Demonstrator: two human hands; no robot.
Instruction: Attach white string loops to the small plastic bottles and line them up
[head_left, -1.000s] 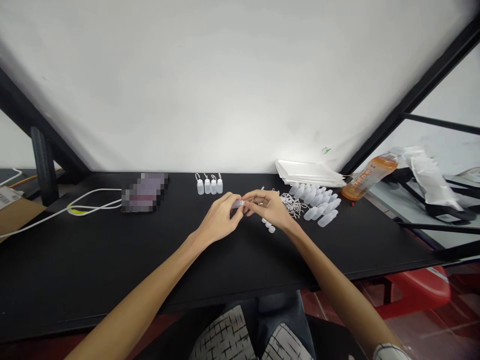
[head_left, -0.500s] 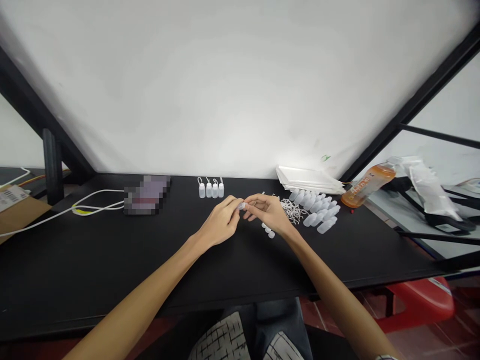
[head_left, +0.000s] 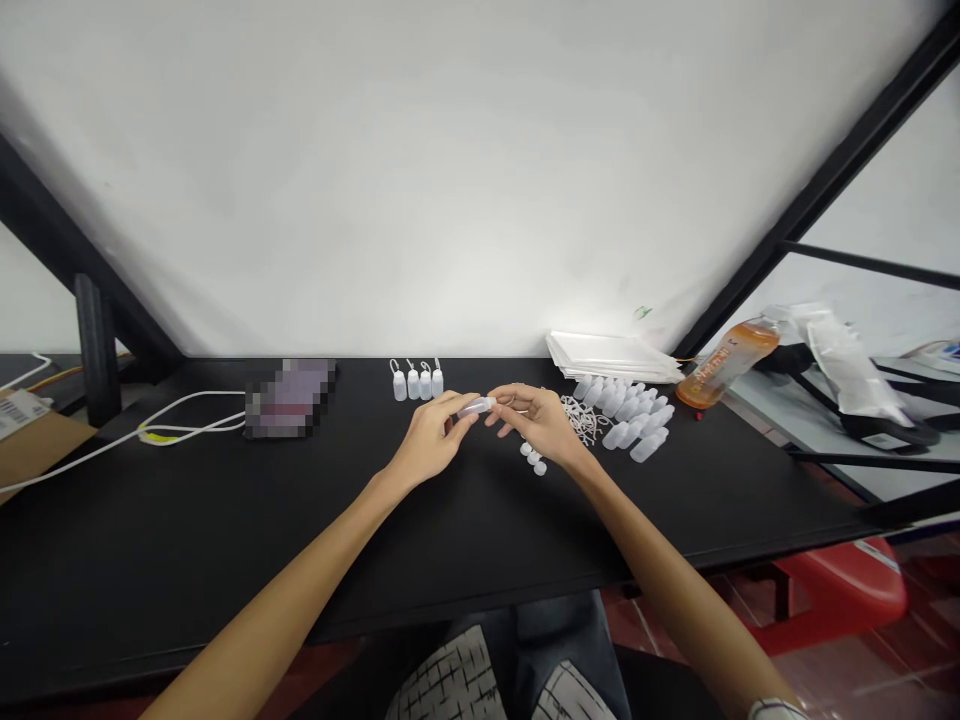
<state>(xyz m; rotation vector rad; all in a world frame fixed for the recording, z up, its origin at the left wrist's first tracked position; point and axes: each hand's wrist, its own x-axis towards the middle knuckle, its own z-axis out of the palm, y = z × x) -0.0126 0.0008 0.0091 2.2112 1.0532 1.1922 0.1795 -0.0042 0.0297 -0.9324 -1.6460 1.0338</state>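
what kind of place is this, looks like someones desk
Perhaps a small workshop or hand-assembly bench, though I can't be sure. On the black table, four bottles stand in a row, many more bottles lie to the right, and a tangle of white strips sits beside them.

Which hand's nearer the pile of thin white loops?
Right. The right hand is immediately left of the pile of thin white loops; the left hand is farther left, holding a small bottle.
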